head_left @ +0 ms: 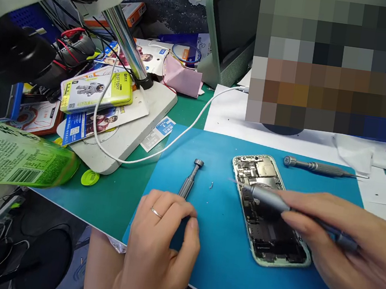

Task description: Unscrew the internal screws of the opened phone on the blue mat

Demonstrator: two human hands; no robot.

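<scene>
Screwdriver (268, 200) between right fingers (320, 204), over phone (272, 242)

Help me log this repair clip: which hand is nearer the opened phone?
Right. The right hand holds a grey screwdriver directly over the opened phone. The left hand rests on the blue mat off to the phone's left, touching a second screwdriver.

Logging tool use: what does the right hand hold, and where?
The right hand grips a screwdriver by its rear half, tip over the open phone.
</scene>
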